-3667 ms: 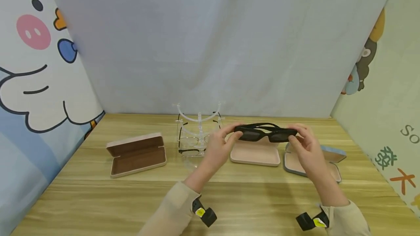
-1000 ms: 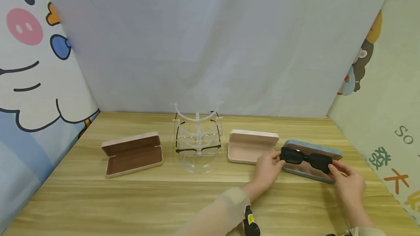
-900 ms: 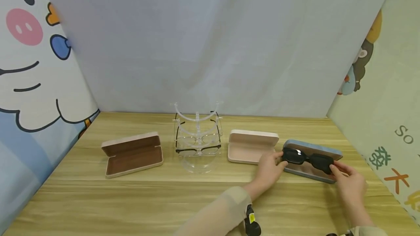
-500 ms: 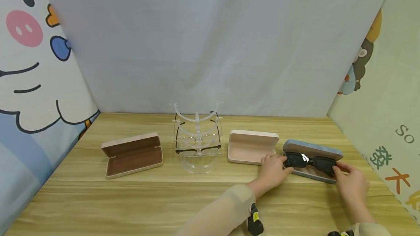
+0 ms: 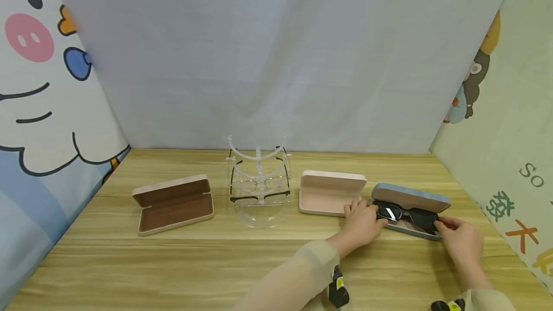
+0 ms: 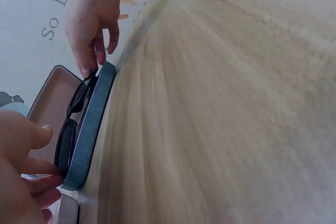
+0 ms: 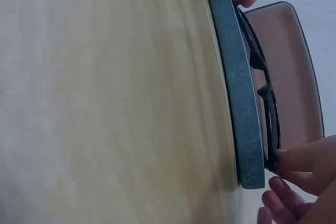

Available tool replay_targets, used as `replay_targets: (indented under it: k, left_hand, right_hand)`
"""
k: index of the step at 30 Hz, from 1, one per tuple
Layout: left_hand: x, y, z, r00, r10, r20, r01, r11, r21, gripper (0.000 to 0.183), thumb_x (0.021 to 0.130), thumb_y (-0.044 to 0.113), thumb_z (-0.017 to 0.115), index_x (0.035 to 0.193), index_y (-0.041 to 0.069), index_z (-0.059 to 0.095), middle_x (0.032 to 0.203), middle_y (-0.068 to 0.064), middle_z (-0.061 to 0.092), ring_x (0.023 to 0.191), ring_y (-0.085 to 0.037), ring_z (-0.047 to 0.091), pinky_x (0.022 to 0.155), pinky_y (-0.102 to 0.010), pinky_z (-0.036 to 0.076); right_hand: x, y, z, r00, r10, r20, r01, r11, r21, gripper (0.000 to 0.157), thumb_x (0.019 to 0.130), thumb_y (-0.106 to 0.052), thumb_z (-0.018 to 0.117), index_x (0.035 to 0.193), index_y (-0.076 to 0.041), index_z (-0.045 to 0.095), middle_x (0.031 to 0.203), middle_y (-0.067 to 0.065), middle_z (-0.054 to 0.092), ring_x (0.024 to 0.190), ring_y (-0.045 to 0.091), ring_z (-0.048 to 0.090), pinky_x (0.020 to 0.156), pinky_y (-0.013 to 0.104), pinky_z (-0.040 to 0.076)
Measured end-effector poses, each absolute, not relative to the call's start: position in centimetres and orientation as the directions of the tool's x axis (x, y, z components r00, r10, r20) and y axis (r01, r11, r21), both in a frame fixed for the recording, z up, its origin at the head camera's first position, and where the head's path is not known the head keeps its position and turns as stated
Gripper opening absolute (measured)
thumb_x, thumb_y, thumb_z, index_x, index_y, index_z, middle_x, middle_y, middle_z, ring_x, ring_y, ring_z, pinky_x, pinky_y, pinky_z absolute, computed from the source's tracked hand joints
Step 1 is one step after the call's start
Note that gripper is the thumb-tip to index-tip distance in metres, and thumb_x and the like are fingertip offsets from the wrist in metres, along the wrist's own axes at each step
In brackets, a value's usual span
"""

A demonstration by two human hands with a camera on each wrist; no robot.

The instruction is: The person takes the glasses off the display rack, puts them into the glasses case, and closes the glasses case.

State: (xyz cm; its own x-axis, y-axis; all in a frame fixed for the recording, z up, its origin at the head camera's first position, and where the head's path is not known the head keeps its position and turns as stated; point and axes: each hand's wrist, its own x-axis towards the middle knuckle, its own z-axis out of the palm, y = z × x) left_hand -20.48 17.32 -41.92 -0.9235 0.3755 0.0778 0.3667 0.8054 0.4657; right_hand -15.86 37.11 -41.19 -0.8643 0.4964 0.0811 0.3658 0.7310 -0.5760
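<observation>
likely seating shades (image 5: 418,217) in blue case (image 7: 240,90), pinched by right hand (image 5: 463,243), touched loose-fingered by left hand (image 5: 360,223); should next lower, then release.

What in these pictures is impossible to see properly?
Head view: part of the floor of the pink-lined blue rectangular case, behind the black dark-lensed sunglasses.
Head view: the near right corner of the cream rectangular pink-lined case, behind the left hand.
Right wrist view: most of the left hand, cut off by the top edge.
Left wrist view: the sunglasses' far tip, under the right hand.
</observation>
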Motion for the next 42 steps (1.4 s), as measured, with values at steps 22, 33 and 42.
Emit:
replay_targets:
  k: [22,33,42]
  left_hand:
    - [-20.9,18.5,-40.5,-0.934,0.351,-0.059,0.284,0.835,0.472,0.07,0.089,0.048,0.048,0.143,0.01,0.024,0.133,0.0,0.048,0.114,-0.011,0.051,0.091,-0.024,0.04]
    - [-21.4,18.4,-40.5,-0.937,0.347,-0.038,0.274,0.797,0.538,0.066,0.089,0.049,0.047,0.14,0.011,0.028,0.134,0.002,0.046,0.114,-0.012,0.05,0.092,-0.027,0.04]
    - [-21.6,18.1,-40.4,-0.938,0.343,-0.058,0.237,0.753,0.614,0.075,0.089,0.05,0.048,0.146,0.014,0.015,0.142,0.001,0.037,0.122,-0.016,0.045,0.097,-0.031,0.039]
  right_hand:
    - [-16.2,39.1,-39.7,-0.966,0.202,-0.161,0.253,0.615,-0.747,0.073,0.096,-0.047,0.015,0.141,0.007,-0.006,0.134,0.043,0.019,0.116,0.055,0.036,0.074,0.042,0.053]
    - [-17.4,38.7,-39.1,-0.945,0.282,-0.166,0.301,0.55,-0.779,0.08,0.093,-0.052,0.022,0.136,0.014,0.009,0.13,0.042,0.027,0.09,0.043,0.058,0.065,0.042,0.055]
    - [-17.4,39.1,-38.8,-0.946,0.205,-0.253,0.32,0.446,-0.836,0.078,0.094,-0.047,0.024,0.133,0.013,-0.005,0.138,0.044,-0.006,0.119,0.058,0.029,0.07,0.04,0.053]
